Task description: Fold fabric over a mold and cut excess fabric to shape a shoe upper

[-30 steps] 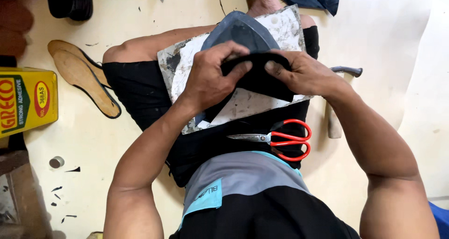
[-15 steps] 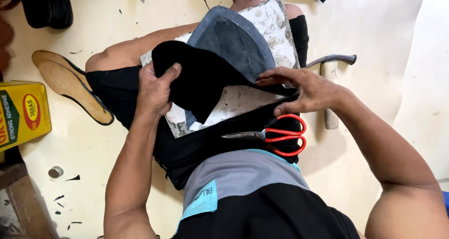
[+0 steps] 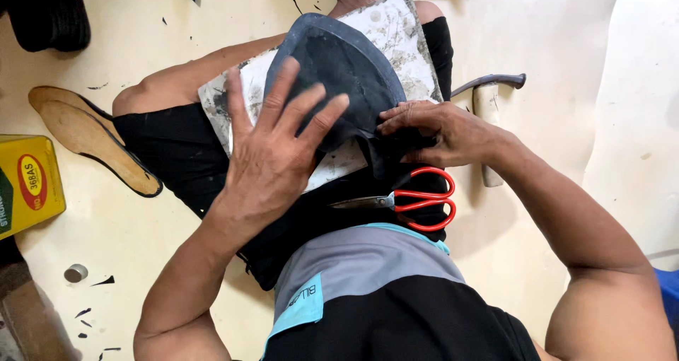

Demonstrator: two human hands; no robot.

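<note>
A dark grey, shield-shaped piece of sheet material (image 3: pixel 346 57) lies on a stained white board (image 3: pixel 396 28) across my lap. My left hand (image 3: pixel 272 156) presses flat on its near-left part, fingers spread wide and holding nothing. My right hand (image 3: pixel 442 131) pinches the piece's near right edge, where black material folds under. Red-handled scissors (image 3: pixel 414 200) rest on my black shorts just below the right hand.
A hammer (image 3: pixel 488 96) lies on the cream floor to the right of my lap. A tan insole (image 3: pixel 92 138) and a yellow tin (image 3: pixel 28 184) lie at the left. Small black scraps and a round cap (image 3: pixel 75 272) dot the floor.
My left hand held a black folded piece up; now it lies open and flat on the dark piece. The right hand stays at the piece's edge.
</note>
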